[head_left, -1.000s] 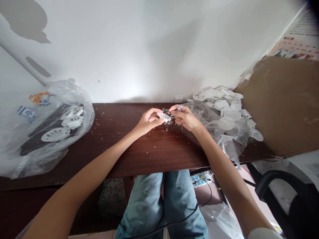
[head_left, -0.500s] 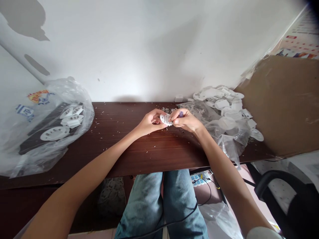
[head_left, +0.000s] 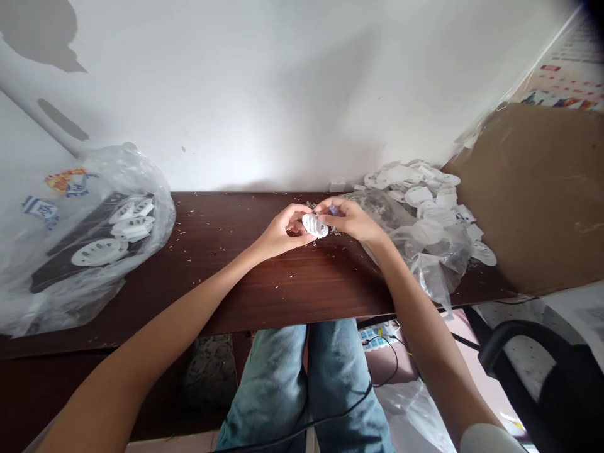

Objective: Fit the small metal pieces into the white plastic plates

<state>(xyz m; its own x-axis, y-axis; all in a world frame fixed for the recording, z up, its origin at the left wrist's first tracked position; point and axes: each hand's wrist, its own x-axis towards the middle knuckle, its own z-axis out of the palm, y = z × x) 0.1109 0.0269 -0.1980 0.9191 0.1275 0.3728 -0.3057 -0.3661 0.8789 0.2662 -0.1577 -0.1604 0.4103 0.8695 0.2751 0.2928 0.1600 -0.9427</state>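
My left hand (head_left: 285,230) is curled around a white oval plastic plate with slots (head_left: 315,225), gripping its left end. My right hand (head_left: 352,221) is close by on the plate's far right, with its fingertips near or touching the edge. Those fingers pinch a small purple-topped tool (head_left: 334,209), mostly hidden by them. Under both hands lies a small heap of dark and pale flecks (head_left: 334,231), partly covered.
The dark wooden table (head_left: 236,283) is strewn with pale flecks. To the left, a clear plastic bag (head_left: 151,189) holds similar slotted plates on a black board. To the right, white plastic pieces (head_left: 419,196) lie heaped beside clear plastic, with brown cardboard (head_left: 533,189) beyond. A black chair (head_left: 519,365) stands at lower right.
The white plate has turned, showing more of its slotted face. My hands have come closer around it, and the view has shifted slightly.
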